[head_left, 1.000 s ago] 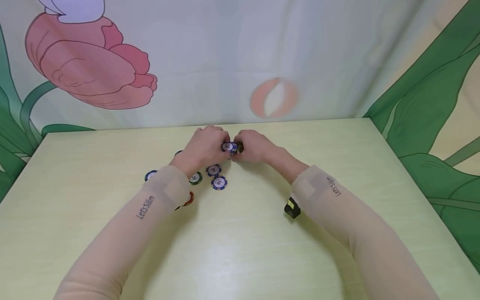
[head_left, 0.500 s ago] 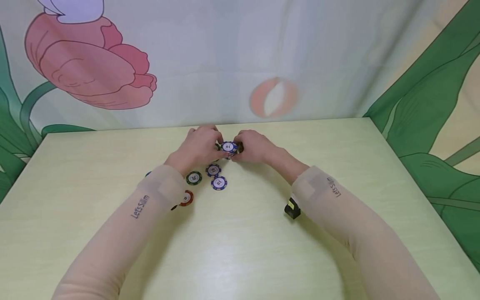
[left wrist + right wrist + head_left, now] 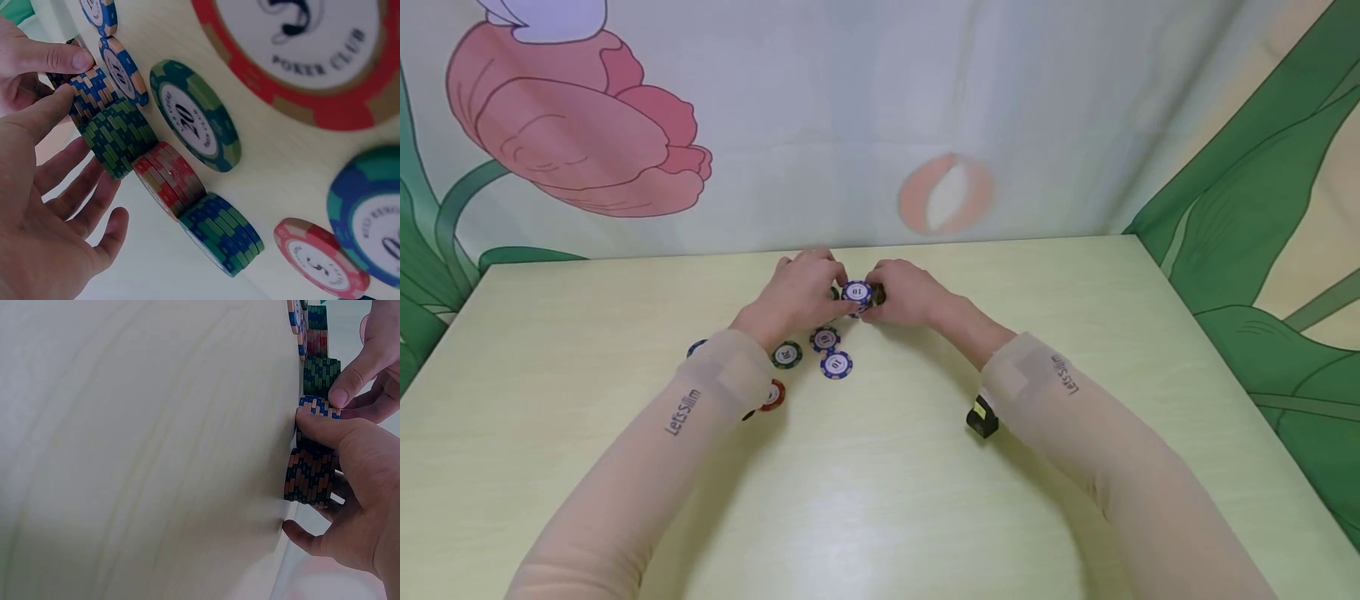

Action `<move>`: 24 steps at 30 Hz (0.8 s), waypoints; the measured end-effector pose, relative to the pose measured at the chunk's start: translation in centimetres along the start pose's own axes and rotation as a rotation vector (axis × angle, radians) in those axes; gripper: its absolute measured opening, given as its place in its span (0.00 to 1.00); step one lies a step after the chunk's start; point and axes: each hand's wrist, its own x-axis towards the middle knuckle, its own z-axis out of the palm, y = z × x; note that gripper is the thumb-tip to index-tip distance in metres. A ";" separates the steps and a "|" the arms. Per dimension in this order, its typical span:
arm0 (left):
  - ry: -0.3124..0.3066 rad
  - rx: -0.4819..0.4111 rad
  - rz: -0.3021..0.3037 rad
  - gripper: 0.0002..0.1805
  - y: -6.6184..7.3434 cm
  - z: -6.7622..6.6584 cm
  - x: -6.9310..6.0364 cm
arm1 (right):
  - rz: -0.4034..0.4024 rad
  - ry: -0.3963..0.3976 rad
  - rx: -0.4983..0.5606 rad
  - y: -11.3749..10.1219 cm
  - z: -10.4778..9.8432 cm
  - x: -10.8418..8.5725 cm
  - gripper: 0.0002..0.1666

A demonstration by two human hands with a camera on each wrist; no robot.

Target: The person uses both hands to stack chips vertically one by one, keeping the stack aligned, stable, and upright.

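Blue chip stack (image 3: 857, 292), standing at the far middle of the table (image 3: 880, 500): probably stiff, light, apt to slide face on face; best taken by the rims, near and far. Edges were blue with tan blocks, top face white, marked 10. Left hand (image 3: 801, 290) and right hand (image 3: 906, 292) both pinched it, thumbs nearside. Green stack (image 3: 119, 139) stood just left; dark stack (image 3: 309, 477), just right.

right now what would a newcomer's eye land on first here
Probably the left hand and right hand, which meet at a stack of blue poker chips near the far edge of the table. Behind them, a pink flower on the backdrop dominates the upper left. In the left wrist view, a red poker chip looms at upper right.
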 end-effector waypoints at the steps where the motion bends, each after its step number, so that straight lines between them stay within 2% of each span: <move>1: 0.000 0.005 0.001 0.22 0.0 0.0 -0.1 | 0.001 0.000 -0.001 0.0 0.0 0.0 0.19; 7: 0.018 0.020 0.014 0.27 -0.1 -0.3 -0.7 | 0.004 -0.001 -0.008 -0.2 -0.1 0.0 0.19; 11: 0.004 0.012 0.045 0.19 0.3 -0.8 -1.3 | 0.009 0.001 -0.002 -0.3 -0.2 -0.1 0.20; 14: -0.065 -0.009 0.068 0.13 0.8 -1.1 -2.0 | 0.014 0.002 0.001 -0.3 -0.2 -0.1 0.20; 18: -0.209 -0.027 0.096 0.10 1.3 -1.0 -2.9 | 0.011 0.003 -0.006 -0.2 -0.1 -0.1 0.20; 21: -0.301 -0.020 0.113 0.12 1.4 -0.7 -3.4 | 0.004 0.004 -0.014 0.0 0.0 0.1 0.22; 24: -0.335 -0.009 0.133 0.16 1.3 -0.6 -3.7 | 0.000 0.005 -0.010 0.0 0.1 0.2 0.23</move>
